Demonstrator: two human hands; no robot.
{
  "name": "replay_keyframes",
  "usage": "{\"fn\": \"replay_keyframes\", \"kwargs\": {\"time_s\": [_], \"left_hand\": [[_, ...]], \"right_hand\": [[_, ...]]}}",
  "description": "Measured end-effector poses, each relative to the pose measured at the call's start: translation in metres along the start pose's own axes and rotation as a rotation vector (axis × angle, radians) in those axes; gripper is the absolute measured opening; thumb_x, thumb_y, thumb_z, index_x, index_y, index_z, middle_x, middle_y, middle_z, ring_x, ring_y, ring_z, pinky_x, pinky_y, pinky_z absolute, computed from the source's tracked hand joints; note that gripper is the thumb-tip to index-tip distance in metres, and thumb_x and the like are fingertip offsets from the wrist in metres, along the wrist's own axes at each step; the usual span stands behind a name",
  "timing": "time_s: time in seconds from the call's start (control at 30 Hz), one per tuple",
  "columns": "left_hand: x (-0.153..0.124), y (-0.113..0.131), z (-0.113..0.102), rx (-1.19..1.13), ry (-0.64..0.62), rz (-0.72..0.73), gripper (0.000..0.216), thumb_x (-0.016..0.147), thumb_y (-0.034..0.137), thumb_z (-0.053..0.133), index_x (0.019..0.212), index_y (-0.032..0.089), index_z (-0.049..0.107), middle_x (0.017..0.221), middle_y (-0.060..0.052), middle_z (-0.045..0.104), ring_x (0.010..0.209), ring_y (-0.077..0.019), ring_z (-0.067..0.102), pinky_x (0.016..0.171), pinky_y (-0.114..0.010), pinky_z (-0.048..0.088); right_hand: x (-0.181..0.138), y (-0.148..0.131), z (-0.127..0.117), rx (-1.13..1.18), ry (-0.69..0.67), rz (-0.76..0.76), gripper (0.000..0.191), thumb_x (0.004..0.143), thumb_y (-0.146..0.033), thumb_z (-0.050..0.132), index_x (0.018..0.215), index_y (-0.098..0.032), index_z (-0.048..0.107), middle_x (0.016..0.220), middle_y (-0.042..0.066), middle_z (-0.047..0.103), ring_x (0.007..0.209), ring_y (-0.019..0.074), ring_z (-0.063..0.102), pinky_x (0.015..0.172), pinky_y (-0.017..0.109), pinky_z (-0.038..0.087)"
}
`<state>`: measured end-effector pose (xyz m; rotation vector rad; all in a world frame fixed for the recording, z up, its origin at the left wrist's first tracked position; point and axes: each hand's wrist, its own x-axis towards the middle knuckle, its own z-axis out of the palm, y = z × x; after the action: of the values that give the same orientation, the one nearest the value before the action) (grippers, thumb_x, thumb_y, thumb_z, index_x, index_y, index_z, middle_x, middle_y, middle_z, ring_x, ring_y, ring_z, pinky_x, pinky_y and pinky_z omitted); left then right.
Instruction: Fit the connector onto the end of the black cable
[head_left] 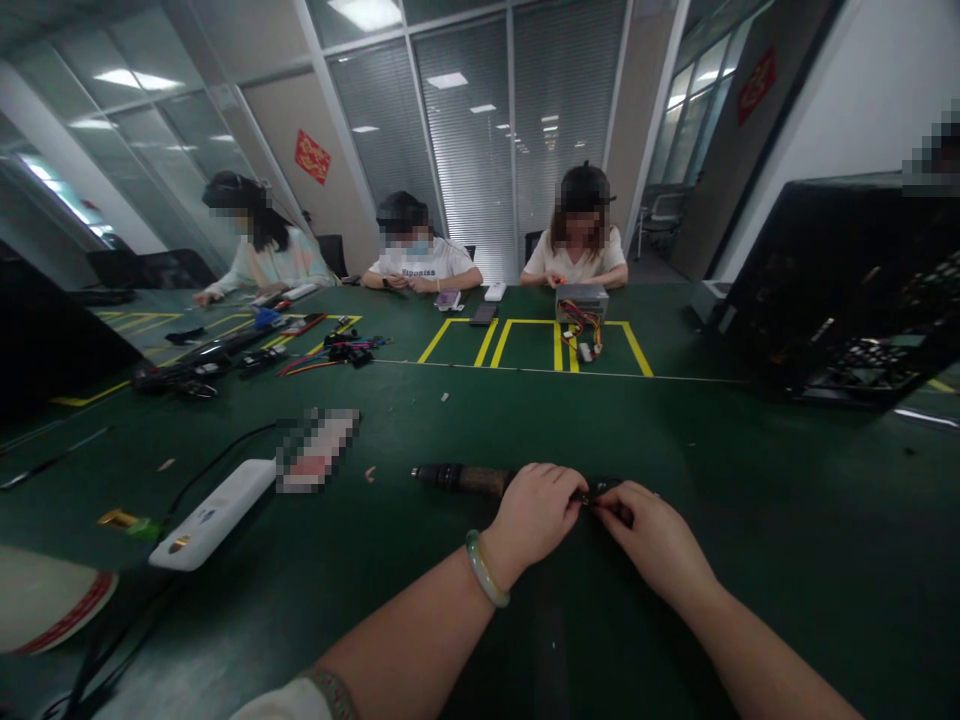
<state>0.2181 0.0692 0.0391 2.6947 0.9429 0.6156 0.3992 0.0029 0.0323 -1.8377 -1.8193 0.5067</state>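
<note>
A dark electric screwdriver (pixel 480 480) lies sideways on the green table, its narrow tip pointing left. My left hand (pixel 536 510) is closed over its rear part, with fingers curled toward the tail end. Close beside it, my right hand (pixel 645 530) is closed in a pinch at that end. Between the fingertips of both hands shows a tiny brassy bit (pixel 586 497), too small to name. The fingers cover much of the tool's rear.
A white power strip (pixel 217 515), a phone (pixel 321 450) and a green-and-yellow screwdriver (pixel 131 522) lie left. Loose cables (pixel 337 348) and a power supply (pixel 581 300) are farther back. A black computer case (pixel 847 290) stands right. Several people sit opposite.
</note>
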Motion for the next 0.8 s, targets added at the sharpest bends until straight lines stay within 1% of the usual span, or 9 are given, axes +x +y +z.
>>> {"fn": "replay_keyframes", "kwargs": {"time_s": [0.07,0.17,0.4,0.53,0.63,0.8], "left_hand": [[-0.0005,-0.0005,0.0015,0.006,0.009,-0.004,0.019,0.086,0.016,0.061,0.104,0.021,0.056,0.098,-0.001,0.064,0.097,-0.0199,0.059,0.089,-0.036,0.043],[-0.0014,-0.0012,0.0028,0.017,0.013,0.014,0.016,0.086,0.015,0.062,0.1,0.02,0.057,0.097,-0.001,0.064,0.096,-0.0198,0.059,0.089,-0.036,0.043],[-0.0027,-0.0009,0.0021,0.071,0.005,0.075,0.014,0.086,0.016,0.061,0.1,0.021,0.06,0.101,-0.001,0.064,0.099,-0.0187,0.059,0.091,-0.036,0.043],[-0.0029,-0.0027,0.0054,0.088,0.015,0.105,0.014,0.085,0.015,0.062,0.098,0.021,0.062,0.101,-0.001,0.065,0.099,-0.0189,0.059,0.091,-0.035,0.044],[-0.0033,-0.0042,0.0075,0.084,0.029,0.124,0.014,0.086,0.014,0.061,0.098,0.021,0.062,0.102,-0.001,0.065,0.099,-0.0185,0.059,0.092,-0.035,0.044],[-0.0038,-0.0041,0.0072,0.07,0.033,0.099,0.018,0.086,0.015,0.06,0.103,0.022,0.058,0.099,0.0,0.064,0.097,-0.0186,0.06,0.089,-0.035,0.045]], "right_hand": [[-0.0007,-0.001,-0.0009,0.012,-0.006,0.003,0.014,0.088,-0.027,0.054,0.09,-0.026,0.068,0.092,0.0,0.064,0.075,0.017,0.061,0.063,0.028,0.045],[-0.0006,-0.0019,-0.0009,0.026,-0.013,0.007,0.016,0.088,-0.027,0.054,0.091,-0.025,0.069,0.092,0.001,0.064,0.075,0.0172,0.061,0.064,0.028,0.045],[-0.0002,0.0017,0.0041,0.029,0.017,-0.005,0.015,0.086,-0.028,0.056,0.09,-0.023,0.07,0.092,0.002,0.065,0.077,0.0175,0.061,0.065,0.028,0.044],[-0.0016,0.0048,0.0054,0.062,0.024,0.017,0.014,0.086,-0.028,0.059,0.089,-0.022,0.07,0.094,0.003,0.066,0.08,0.0179,0.061,0.07,0.028,0.045],[-0.002,0.0066,0.0065,0.076,0.029,-0.002,0.013,0.086,-0.028,0.06,0.089,-0.022,0.071,0.094,0.002,0.066,0.082,0.0178,0.061,0.071,0.028,0.044],[-0.0015,0.0072,0.0066,0.082,0.018,0.027,0.012,0.086,-0.028,0.061,0.09,-0.022,0.071,0.096,0.002,0.067,0.082,0.0179,0.061,0.069,0.028,0.045]]}}
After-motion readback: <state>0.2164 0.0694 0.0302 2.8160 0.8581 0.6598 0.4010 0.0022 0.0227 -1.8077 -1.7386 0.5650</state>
